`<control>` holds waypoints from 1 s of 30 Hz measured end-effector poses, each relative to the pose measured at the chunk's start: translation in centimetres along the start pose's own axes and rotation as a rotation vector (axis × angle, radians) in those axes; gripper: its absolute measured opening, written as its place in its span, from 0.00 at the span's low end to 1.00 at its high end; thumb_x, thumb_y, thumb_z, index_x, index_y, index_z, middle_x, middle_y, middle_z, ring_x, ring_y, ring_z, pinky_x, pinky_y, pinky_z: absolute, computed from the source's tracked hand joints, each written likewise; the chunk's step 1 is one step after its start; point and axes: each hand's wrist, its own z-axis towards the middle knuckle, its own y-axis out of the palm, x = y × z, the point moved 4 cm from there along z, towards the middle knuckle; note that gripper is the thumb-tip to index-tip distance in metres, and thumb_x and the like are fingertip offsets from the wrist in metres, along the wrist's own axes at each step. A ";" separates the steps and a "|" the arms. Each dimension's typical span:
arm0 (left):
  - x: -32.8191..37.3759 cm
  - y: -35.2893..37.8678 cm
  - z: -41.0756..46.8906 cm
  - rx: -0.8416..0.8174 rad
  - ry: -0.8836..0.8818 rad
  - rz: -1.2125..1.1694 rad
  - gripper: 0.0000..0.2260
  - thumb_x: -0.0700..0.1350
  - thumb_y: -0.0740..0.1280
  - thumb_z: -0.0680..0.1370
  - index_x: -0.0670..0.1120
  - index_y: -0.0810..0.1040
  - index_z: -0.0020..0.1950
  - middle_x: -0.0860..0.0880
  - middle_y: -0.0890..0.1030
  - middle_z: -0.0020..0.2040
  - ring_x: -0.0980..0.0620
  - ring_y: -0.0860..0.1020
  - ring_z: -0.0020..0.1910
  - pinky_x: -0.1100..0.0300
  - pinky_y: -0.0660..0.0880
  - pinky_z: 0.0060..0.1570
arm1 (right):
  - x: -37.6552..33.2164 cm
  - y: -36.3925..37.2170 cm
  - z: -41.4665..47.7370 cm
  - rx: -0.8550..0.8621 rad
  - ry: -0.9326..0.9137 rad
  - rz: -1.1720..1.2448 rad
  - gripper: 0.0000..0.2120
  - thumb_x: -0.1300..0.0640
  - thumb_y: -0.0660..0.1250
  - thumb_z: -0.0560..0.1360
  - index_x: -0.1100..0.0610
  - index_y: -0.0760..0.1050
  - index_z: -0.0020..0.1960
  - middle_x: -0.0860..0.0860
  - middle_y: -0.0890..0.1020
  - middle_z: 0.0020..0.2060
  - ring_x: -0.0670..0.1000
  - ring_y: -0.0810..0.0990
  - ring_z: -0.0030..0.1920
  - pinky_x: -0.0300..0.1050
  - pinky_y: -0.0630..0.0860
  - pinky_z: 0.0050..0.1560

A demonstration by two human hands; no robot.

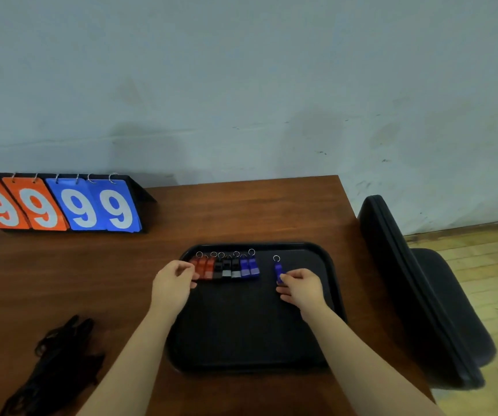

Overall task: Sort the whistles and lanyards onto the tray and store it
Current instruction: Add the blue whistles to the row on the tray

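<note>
A black tray lies on the brown table. Along its far edge stands a row of whistles with key rings: red ones at the left, black ones in the middle, two blue ones at the right. A separate blue whistle lies to the right of the row, and my right hand pinches its near end. My left hand sits at the row's left end with curled fingers touching the red whistles. A heap of black lanyards lies on the table, left of the tray.
A flip scoreboard showing orange and blue nines stands at the table's back left. A black chair stands close to the table's right edge. The wall runs directly behind the table.
</note>
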 end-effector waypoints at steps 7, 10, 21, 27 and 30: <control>-0.8 -1.4 2.5 0.020 0.070 0.203 0.05 0.43 0.65 0.78 0.51 0.78 0.52 0.50 0.80 0.51 0.50 0.79 0.53 0.48 0.76 0.57 | -1.9 2.8 0.8 -0.004 -0.208 -0.323 0.03 0.54 0.67 0.78 0.52 0.75 0.49 0.50 0.83 0.42 0.47 0.82 0.39 0.43 0.80 0.41; -0.7 -1.3 2.8 0.036 0.108 0.253 0.09 0.44 0.65 0.79 0.48 0.78 0.58 0.49 0.80 0.54 0.51 0.78 0.52 0.51 0.76 0.57 | -2.2 2.8 1.0 0.012 -0.292 -0.465 0.05 0.51 0.67 0.78 0.53 0.76 0.50 0.47 0.80 0.40 0.45 0.79 0.39 0.42 0.78 0.40; -0.8 0.0 2.9 -0.043 0.225 0.424 0.27 0.45 0.75 0.72 0.43 0.71 0.69 0.46 0.77 0.63 0.50 0.76 0.60 0.55 0.73 0.59 | -2.6 3.4 1.4 -0.064 -0.416 -0.492 0.17 0.54 0.67 0.78 0.53 0.74 0.66 0.48 0.79 0.51 0.44 0.76 0.48 0.38 0.71 0.49; -0.8 0.9 3.1 -0.098 0.222 0.513 0.35 0.48 0.77 0.69 0.44 0.66 0.72 0.46 0.72 0.66 0.48 0.72 0.64 0.54 0.70 0.64 | -2.1 3.4 1.5 -0.070 -0.430 -0.514 0.16 0.54 0.67 0.78 0.53 0.75 0.65 0.47 0.79 0.49 0.41 0.75 0.44 0.32 0.69 0.40; -0.8 1.5 2.9 -0.090 0.231 0.577 0.38 0.50 0.77 0.69 0.43 0.64 0.73 0.46 0.67 0.68 0.48 0.70 0.65 0.54 0.70 0.64 | -1.9 3.3 1.1 -0.072 -0.474 -0.573 0.19 0.52 0.69 0.76 0.52 0.73 0.65 0.46 0.77 0.49 0.42 0.76 0.46 0.32 0.70 0.41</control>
